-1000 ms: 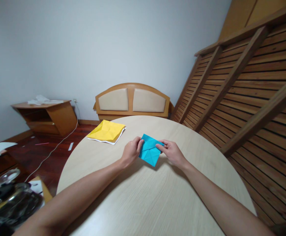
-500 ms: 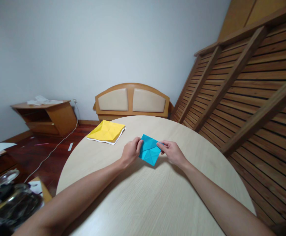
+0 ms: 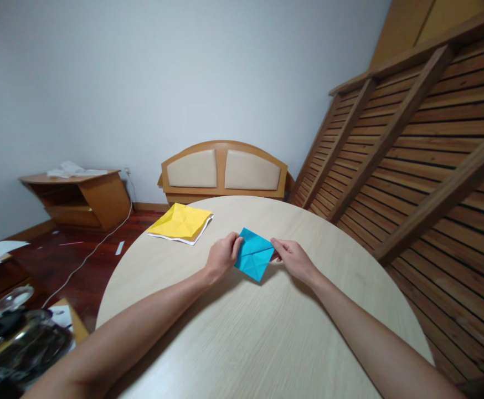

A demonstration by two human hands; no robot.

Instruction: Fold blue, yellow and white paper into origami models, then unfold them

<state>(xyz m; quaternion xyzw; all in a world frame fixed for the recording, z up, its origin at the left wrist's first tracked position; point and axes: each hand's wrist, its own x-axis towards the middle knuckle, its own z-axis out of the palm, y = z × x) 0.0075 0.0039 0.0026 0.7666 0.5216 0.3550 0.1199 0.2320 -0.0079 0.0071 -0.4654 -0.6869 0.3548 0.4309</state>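
Note:
A folded piece of blue paper (image 3: 253, 256), squarish with crease lines across its face, is held just above the round table (image 3: 258, 338). My left hand (image 3: 222, 256) pinches its left edge, thumb on top and the other fingers behind. On the opposite side, my right hand (image 3: 294, 257) grips the right corner between thumb and fingers. The fingertips under the paper are hidden. Farther back on the table, to the left, lies a creased yellow sheet (image 3: 179, 220) on top of white paper (image 3: 196, 238).
A wooden headboard (image 3: 225, 166) stands beyond the table. Slatted wooden panels (image 3: 412, 166) lean at the right. To the left are a low cabinet (image 3: 104, 199) with papers, a white cable (image 3: 88, 257) on the floor, and a dark glassy object (image 3: 34, 343) near the front.
My right thumb has slid outward from the paper's face to its right corner. The left hand keeps its hold, and the paper has barely shifted.

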